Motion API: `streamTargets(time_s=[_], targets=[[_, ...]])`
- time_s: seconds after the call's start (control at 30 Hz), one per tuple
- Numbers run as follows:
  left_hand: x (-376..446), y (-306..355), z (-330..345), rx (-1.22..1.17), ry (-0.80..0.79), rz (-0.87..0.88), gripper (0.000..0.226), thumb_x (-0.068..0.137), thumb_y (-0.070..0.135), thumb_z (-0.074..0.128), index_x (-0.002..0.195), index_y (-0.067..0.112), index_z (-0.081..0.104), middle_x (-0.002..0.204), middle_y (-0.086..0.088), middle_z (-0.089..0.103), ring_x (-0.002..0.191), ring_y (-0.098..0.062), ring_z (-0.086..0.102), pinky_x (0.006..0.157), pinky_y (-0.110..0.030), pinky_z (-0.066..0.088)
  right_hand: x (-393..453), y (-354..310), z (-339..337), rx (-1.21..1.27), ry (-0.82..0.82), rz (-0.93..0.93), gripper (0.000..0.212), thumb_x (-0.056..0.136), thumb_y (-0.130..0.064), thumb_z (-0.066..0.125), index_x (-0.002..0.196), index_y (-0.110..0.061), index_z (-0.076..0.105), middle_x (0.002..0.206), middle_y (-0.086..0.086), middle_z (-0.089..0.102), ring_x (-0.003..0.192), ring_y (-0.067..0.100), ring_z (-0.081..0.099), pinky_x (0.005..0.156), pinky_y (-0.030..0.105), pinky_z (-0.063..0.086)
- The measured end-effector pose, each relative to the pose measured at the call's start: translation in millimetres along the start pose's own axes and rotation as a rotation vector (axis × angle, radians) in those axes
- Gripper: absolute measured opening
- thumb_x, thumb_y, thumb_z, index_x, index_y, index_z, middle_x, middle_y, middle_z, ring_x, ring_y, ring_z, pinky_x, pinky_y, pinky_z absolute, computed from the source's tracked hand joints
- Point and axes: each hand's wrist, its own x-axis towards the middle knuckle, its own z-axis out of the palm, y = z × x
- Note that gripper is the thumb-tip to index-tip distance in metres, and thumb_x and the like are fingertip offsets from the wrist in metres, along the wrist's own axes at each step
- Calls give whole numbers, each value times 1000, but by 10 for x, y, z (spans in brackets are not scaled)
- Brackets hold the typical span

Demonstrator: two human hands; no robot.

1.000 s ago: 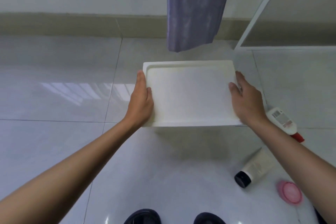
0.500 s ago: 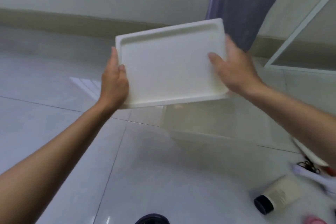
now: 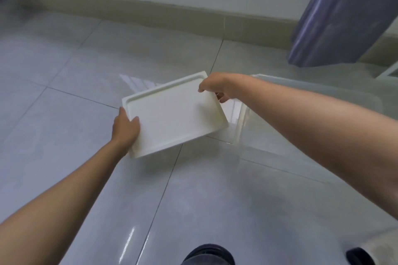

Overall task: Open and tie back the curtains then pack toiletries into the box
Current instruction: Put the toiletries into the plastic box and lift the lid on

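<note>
The person holds a white lid (image 3: 174, 116) in both hands, low over the tiled floor (image 3: 64, 75) and tilted so that its far right corner stands highest. The left hand (image 3: 126, 128) has its grip on the lid's near left corner, thumb lying on the top face and the other fingers curled out of sight underneath. The right hand (image 3: 217, 86) pinches the far right corner from above, thumb on the top face and fingertips showing below the edge. Both grips are narrow, closed on the lid.

Just to the right of the lid, on the floor, stands the clear plastic box (image 3: 301, 101), open at the top; the right forearm crosses over it. The lid's right edge overlaps the box's left wall in this view, though I cannot tell whether they touch.

A grey-blue curtain (image 3: 336, 17) hangs at the far right, its hem clear of the floor, in front of the beige skirting (image 3: 150, 15) along the wall. At the near edge of the floor a dark shoe (image 3: 209, 256) shows, and near the right corner the black cap of a pale bottle (image 3: 357, 257), mostly cut off.
</note>
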Motion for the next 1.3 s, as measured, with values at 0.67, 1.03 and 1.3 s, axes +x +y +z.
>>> streamTargets(time_s=[0.67,1.03,1.3], targets=[[135,-120,263,157,-203,-153,80,84,35,63,145,6,20,149,-18,28,131,-38,38,104,-51,39,-128,169,344,-101,-246,97,69,97,-26,50,152,-11,11,159,17,5,140,45,24,111,51,32],[-530,1260,681,119,-200,566,64,95,34,52,146,6,27,152,-14,28,140,-25,27,116,-38,22,-1166,535,-749,-238,599,-611,35,88,-23,56,123,-18,60,127,0,62,117,15,56,99,23,38],[-1193,1715,1276,136,-366,733,60,98,15,42,151,9,13,159,-8,8,147,-17,6,115,-25,5,-1606,2589,-940,-20,864,53,70,90,-26,60,149,-13,25,154,13,29,140,27,30,112,32,25]])
